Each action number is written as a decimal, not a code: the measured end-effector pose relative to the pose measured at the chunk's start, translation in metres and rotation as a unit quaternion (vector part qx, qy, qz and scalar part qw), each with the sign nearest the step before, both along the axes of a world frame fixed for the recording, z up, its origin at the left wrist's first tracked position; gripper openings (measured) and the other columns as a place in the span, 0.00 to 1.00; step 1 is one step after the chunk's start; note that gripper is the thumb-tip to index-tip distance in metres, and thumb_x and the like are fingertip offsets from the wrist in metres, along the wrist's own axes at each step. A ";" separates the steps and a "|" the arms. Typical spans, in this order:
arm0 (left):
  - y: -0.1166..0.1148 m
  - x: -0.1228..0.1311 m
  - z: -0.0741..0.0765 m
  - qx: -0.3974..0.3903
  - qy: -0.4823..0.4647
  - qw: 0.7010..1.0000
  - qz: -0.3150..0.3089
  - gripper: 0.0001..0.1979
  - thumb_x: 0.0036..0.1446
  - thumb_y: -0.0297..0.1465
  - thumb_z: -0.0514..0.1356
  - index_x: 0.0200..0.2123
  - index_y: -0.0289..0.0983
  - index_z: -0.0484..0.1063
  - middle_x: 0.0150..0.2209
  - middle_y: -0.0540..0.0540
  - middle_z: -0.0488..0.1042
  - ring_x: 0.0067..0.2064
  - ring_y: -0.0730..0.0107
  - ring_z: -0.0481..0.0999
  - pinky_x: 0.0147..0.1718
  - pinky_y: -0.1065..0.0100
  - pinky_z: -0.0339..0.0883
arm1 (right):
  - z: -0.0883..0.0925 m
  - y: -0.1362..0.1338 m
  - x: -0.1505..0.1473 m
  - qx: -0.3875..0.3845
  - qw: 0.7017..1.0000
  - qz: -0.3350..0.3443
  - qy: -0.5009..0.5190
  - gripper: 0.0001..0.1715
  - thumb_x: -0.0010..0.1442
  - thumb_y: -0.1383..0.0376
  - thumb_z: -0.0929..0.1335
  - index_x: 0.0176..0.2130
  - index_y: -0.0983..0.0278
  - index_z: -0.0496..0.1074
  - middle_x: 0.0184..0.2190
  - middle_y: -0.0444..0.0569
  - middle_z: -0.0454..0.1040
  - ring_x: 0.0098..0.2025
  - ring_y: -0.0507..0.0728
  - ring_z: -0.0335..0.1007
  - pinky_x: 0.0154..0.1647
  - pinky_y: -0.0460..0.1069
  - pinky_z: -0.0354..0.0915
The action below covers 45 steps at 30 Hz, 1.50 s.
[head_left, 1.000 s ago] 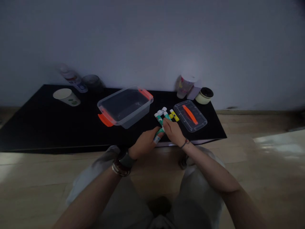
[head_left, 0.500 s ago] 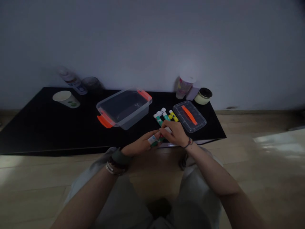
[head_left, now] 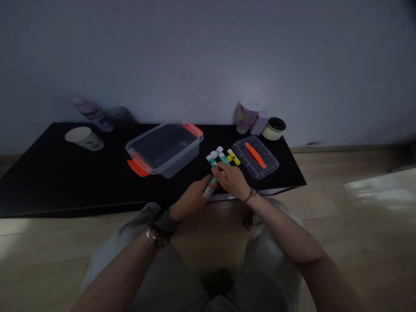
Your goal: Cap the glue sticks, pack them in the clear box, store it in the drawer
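Note:
My left hand and my right hand meet at the near edge of the low black table. Both are closed on one green glue stick with a white cap; it lies slanted between their fingertips. Just beyond my hands a row of glue sticks, green ones and a yellow one, lies on the table. Left of that row stands a clear plastic box with orange handles, with nothing in it. Its clear lid with an orange handle lies to the right of the row.
A paper cup, a lying bottle and a dark round container are at the table's far left. A plastic cup and a small dark bowl stand by the wall at far right. Wooden floor surrounds the table.
The glue stick turned between my hands: slanted, then nearly level, and slanted again now. The view drifted slightly, so the table objects sit a little further left.

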State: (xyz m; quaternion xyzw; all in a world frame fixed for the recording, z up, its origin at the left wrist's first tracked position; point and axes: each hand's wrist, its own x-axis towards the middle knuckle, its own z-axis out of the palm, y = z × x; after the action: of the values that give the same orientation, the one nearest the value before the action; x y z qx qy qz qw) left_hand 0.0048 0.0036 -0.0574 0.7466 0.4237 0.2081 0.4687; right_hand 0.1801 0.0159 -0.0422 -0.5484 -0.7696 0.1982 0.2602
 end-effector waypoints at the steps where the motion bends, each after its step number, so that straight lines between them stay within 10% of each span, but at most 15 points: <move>1: -0.001 0.000 0.000 -0.052 -0.055 0.997 -0.014 0.24 0.68 0.50 0.44 0.44 0.37 0.66 0.29 0.47 0.70 0.27 0.69 0.69 0.27 0.69 0.62 | 0.001 -0.001 0.003 0.026 0.999 0.029 0.007 0.19 0.70 0.54 0.59 0.33 0.61 0.67 0.24 0.43 0.69 0.27 0.52 0.65 0.30 0.46 0.53; 5: -0.007 -0.001 0.002 -0.167 -0.180 0.968 -0.042 0.30 0.64 0.58 0.43 0.39 0.36 0.65 0.27 0.50 0.66 0.23 0.75 0.61 0.22 0.71 0.58 | 0.007 -0.006 0.011 0.114 0.988 0.101 0.010 0.19 0.68 0.54 0.60 0.32 0.62 0.67 0.24 0.44 0.70 0.26 0.51 0.65 0.30 0.46 0.54; 14: -0.007 0.000 0.002 0.132 0.090 0.986 0.050 0.19 0.68 0.45 0.46 0.44 0.38 0.67 0.36 0.42 0.75 0.34 0.61 0.75 0.33 0.65 0.64 | 0.002 -0.010 -0.008 0.062 0.993 -0.056 -0.081 0.15 0.70 0.59 0.59 0.38 0.61 0.71 0.22 0.44 0.71 0.24 0.53 0.65 0.27 0.47 0.49; 23: -0.013 -0.002 0.007 0.005 -0.095 0.995 -0.030 0.27 0.70 0.48 0.39 0.44 0.35 0.68 0.30 0.47 0.72 0.29 0.70 0.69 0.31 0.68 0.65 | 0.010 -0.008 0.006 0.141 0.986 0.089 -0.011 0.19 0.70 0.57 0.58 0.31 0.62 0.67 0.24 0.45 0.71 0.27 0.51 0.67 0.30 0.46 0.54; 29: -0.015 0.000 0.002 0.137 0.018 0.990 0.004 0.21 0.69 0.45 0.43 0.46 0.36 0.68 0.35 0.43 0.76 0.33 0.64 0.76 0.31 0.66 0.66 | 0.014 -0.014 -0.002 0.150 0.986 0.039 -0.054 0.19 0.69 0.62 0.58 0.29 0.62 0.66 0.20 0.43 0.69 0.23 0.51 0.64 0.27 0.47 0.49; 36: -0.010 0.001 -0.008 0.229 0.177 0.956 0.047 0.15 0.69 0.36 0.48 0.52 0.36 0.65 0.43 0.39 0.77 0.42 0.56 0.79 0.34 0.62 0.70 | 0.008 -0.013 -0.009 0.056 0.996 -0.038 -0.065 0.19 0.72 0.58 0.57 0.36 0.62 0.69 0.23 0.44 0.72 0.26 0.53 0.66 0.28 0.48 0.49; 45: 0.000 -0.011 0.004 0.287 0.019 0.954 0.086 0.12 0.65 0.34 0.55 0.49 0.38 0.67 0.48 0.40 0.74 0.49 0.59 0.75 0.50 0.58 0.70 | 0.005 -0.018 0.004 0.093 0.991 0.070 0.074 0.24 0.72 0.54 0.57 0.56 0.67 0.65 0.46 0.55 0.74 0.41 0.56 0.72 0.41 0.49 0.65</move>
State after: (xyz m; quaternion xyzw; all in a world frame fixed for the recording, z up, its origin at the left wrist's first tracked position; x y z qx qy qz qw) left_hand -0.0062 0.0039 -0.0534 0.8141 0.4178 0.3463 0.2070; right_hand 0.1843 -0.0020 -0.0373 -0.4509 -0.7997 0.1831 0.3516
